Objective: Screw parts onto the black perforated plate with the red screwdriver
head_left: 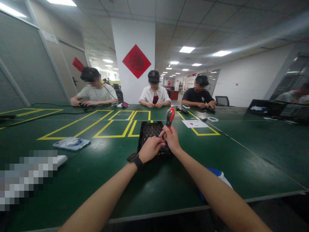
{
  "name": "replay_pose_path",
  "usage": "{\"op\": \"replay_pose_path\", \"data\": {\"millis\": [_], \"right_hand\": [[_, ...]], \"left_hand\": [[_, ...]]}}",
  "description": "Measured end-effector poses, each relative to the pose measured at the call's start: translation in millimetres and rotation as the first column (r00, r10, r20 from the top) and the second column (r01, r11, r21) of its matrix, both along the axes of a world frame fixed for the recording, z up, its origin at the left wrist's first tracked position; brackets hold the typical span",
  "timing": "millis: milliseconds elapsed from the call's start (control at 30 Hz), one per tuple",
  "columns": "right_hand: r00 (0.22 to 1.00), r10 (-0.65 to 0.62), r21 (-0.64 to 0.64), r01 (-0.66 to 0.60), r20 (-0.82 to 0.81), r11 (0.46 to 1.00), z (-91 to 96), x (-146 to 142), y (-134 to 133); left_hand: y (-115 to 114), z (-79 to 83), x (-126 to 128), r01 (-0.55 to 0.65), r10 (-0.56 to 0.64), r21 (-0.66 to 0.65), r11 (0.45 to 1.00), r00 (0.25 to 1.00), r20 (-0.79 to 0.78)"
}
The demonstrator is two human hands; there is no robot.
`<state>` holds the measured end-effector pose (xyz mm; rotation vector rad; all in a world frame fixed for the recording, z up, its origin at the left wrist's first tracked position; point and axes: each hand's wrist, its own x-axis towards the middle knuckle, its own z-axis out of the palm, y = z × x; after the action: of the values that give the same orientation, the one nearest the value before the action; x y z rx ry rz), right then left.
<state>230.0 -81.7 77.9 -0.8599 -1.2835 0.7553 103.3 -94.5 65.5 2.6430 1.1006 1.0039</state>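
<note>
A black open tray (143, 132) with a grid of small pockets lies on the green table in front of me. Over its right side stands a screwdriver (170, 115) with a red and black handle, nearly upright, shaft down. My right hand (173, 139) is closed around the shaft just below the handle. Beside it, my left hand (150, 149) reaches over the tray with its fingertips pinched close to the lower shaft. Whatever those fingertips pinch is too small to make out, and the screwdriver's tip is hard to see among the fingers.
To my left are a patterned flat case (71, 143) and a blurred pale object (29, 180). A blue and white item (214, 175) is partly behind my right forearm. Yellow tape outlines, a white sheet (194, 123) and a tape roll (212, 119) lie farther off. Several people sit opposite.
</note>
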Motion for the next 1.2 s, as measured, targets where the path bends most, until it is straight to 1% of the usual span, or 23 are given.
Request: {"op": "replay_pose_path", "data": {"millis": [100, 167, 233, 367, 600, 667, 767, 833, 900, 967, 1100, 1200], "right_hand": [[0.986, 0.162, -0.001, -0.162, -0.033, 0.987, -2.9, -5.3, -0.6], [0.979, 0.202, 0.027, -0.201, -0.033, 0.979, -5.1, -8.3, -2.4], [0.981, 0.19, 0.059, -0.188, -0.029, 0.98, -6.8, -11.2, -5.4], [0.993, 0.11, 0.082, -0.106, -0.052, 0.991, -9.1, -16.3, -11.3], [0.997, 0.074, 0.103, -0.071, -0.032, 0.992, -13.1, -14.7, -13.4], [0.999, 0.047, 0.118, -0.045, -0.017, 0.992, -12.7, -13.4, -12.9], [1.0, 0.021, 0.143, -0.02, -0.008, 0.989, -10.9, -12.7, -12.7], [1.0, 0.017, 0.151, -0.014, -0.018, 0.988, -9.9, -12.9, -12.9], [0.999, 0.036, 0.15, -0.032, -0.027, 0.988, -9.8, -13.1, -13.2], [0.996, 0.086, 0.141, -0.082, -0.022, 0.987, -10.7, -13.1, -13.5], [0.981, 0.192, 0.124, -0.191, 0.002, 0.974, -13.4, -13.2, -14.3], [0.983, 0.184, 0.145, -0.186, 0.026, 0.972, -14.2, -13.9, -15.2]], "left_hand": [[-0.6, -4.3, -7.2, 0.013, -0.01, -0.044, 0.999, 0.997, 0.075], [1.0, -8.1, -11.0, 0.032, -0.02, -0.083, 0.996, 0.989, 0.144], [3.1, -11.8, -13.1, 0.031, -0.005, -0.124, 0.992, 0.978, 0.21], [5.8, -15.8, -14.8, 0.036, 0.022, -0.195, 0.98, 0.958, 0.287], [3.8, -16.8, -16.0, 0.089, -0.016, -0.243, 0.966, 0.958, 0.288], [4.1, -17.2, -15.1, 0.116, -0.039, -0.242, 0.963, 0.952, 0.304], [4.8, -17.6, -13.6, 0.124, -0.05, -0.224, 0.967, 0.949, 0.312], [4.6, -17.4, -13.0, 0.132, -0.053, -0.243, 0.961, 0.95, 0.308], [3.4, -16.7, -12.8, 0.161, -0.07, -0.28, 0.946, 0.948, 0.309], [1.5, -15.6, -12.7, 0.197, -0.096, -0.301, 0.933, 0.943, 0.317], [-1.7, -13.7, -12.2, 0.233, -0.131, -0.296, 0.926, 0.936, 0.327], [-2.1, -13.6, -11.7, 0.243, -0.146, -0.283, 0.928, 0.934, 0.325]]}}
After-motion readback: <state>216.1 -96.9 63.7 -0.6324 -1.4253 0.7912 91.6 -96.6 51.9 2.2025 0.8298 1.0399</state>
